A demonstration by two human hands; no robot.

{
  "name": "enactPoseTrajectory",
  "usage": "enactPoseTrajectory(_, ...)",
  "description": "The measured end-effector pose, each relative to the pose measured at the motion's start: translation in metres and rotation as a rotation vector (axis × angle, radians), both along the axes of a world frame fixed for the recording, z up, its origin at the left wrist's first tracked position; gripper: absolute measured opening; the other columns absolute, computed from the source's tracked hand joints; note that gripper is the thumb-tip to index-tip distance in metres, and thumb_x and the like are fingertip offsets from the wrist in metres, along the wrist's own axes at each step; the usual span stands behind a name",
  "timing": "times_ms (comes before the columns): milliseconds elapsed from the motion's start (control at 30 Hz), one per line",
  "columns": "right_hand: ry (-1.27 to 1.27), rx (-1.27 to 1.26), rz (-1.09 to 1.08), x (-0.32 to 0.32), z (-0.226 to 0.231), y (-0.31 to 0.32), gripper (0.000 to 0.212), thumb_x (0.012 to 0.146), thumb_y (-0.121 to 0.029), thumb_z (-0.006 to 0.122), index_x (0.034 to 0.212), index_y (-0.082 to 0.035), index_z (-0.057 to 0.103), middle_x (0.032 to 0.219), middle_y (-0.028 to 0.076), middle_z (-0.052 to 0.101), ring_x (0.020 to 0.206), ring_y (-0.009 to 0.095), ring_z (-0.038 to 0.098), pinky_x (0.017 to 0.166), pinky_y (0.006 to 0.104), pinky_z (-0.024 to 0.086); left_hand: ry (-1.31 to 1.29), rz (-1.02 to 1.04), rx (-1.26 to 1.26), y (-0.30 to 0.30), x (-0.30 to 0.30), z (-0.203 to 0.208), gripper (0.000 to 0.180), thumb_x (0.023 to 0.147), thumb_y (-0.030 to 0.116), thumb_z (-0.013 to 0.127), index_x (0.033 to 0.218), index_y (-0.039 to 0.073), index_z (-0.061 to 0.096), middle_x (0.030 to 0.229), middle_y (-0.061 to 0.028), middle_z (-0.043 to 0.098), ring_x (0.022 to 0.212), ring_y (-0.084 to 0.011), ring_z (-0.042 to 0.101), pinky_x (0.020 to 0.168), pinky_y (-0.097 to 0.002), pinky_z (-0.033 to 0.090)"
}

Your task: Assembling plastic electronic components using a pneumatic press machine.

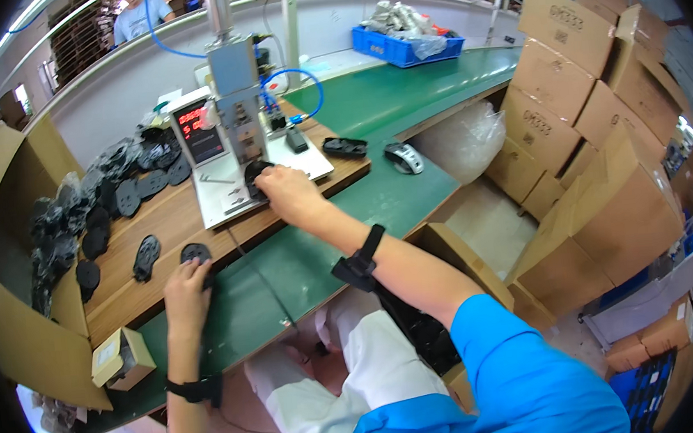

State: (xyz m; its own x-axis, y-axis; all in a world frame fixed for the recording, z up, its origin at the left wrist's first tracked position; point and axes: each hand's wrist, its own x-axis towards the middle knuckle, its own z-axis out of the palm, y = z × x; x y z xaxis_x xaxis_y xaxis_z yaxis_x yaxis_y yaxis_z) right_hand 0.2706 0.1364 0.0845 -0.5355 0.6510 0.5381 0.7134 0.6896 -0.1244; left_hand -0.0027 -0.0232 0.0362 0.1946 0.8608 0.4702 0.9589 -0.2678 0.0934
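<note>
My right hand [288,190] is closed on a black plastic mouse shell [256,177] under the head of a small bench press [238,86]. The fingers hide part of that shell. Lower left, the fingers of my left hand [188,290] are curled onto another dark oval mouse shell [195,251] at the front edge of the wooden board [174,223]. One more black shell [146,258] lies to the left of that hand. To the right of the press are a dark shell part [345,146] and a silver-and-black computer mouse [403,159].
Several dark shells and crumpled plastic bags [66,216] line the board's left side, by a large open carton [10,328]. A small box [121,358] stands near the front. A blue crate [407,46] sits on the green bench [402,96]. Stacked cartons [552,75] rise at right.
</note>
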Motion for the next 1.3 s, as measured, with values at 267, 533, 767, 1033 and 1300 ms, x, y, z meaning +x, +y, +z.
enactPoseTrajectory(267,0.001,0.035,-0.05,0.002,0.004,-0.007,0.013,0.082,0.001,0.066,0.091,-0.007,0.071,0.098,0.011,0.071,0.1,0.03,0.071,0.083,0.0428,0.06,0.025,-0.018,-0.057,-0.005,0.003,0.005,0.059,0.073,0.001,0.081,0.129,0.012,0.068,0.13,-0.0131,0.07,0.123,-0.0326,0.065,0.101,-0.045,0.055)
enactPoseTrajectory(533,0.098,0.051,0.095,0.022,0.013,0.012,0.012,0.078,0.001,0.065,0.089,-0.004,0.067,0.096,0.015,0.071,0.101,0.036,0.068,0.079,0.0496,0.058,-0.133,-0.065,-0.093,-0.011,0.024,0.039,0.054,0.08,-0.005,0.068,0.132,0.009,0.065,0.127,-0.0151,0.069,0.119,-0.0367,0.065,0.098,-0.0463,0.055)
enactPoseTrajectory(767,0.353,0.211,0.21,0.08,-0.004,-0.089,0.045,0.071,0.001,0.077,0.114,-0.006,0.065,0.115,0.009,0.069,0.105,0.031,0.066,0.082,0.0405,0.059,-0.114,-0.21,0.125,0.017,0.078,0.065,0.051,0.082,-0.011,0.064,0.129,0.009,0.065,0.129,-0.0154,0.068,0.118,-0.0375,0.066,0.097,-0.0464,0.056)
enactPoseTrajectory(1033,0.325,0.003,-0.024,0.213,-0.103,-0.233,0.045,0.063,0.007,0.076,0.106,-0.006,0.072,0.114,0.006,0.07,0.102,0.03,0.065,0.085,0.0385,0.058,0.064,-0.238,0.287,0.1,0.13,0.05,0.045,0.083,-0.008,0.064,0.124,0.007,0.068,0.126,-0.0183,0.07,0.122,-0.0367,0.065,0.101,-0.0459,0.054)
enactPoseTrajectory(1300,0.292,-0.275,-0.391,0.287,-0.185,-0.28,0.039,0.075,0.007,0.069,0.112,-0.003,0.069,0.123,0.011,0.066,0.117,0.036,0.059,0.1,0.044,0.052,0.15,-0.137,0.236,0.135,0.14,0.028,0.044,0.087,-0.005,0.063,0.129,0.01,0.067,0.133,-0.0207,0.067,0.126,-0.039,0.063,0.104,-0.0462,0.054)
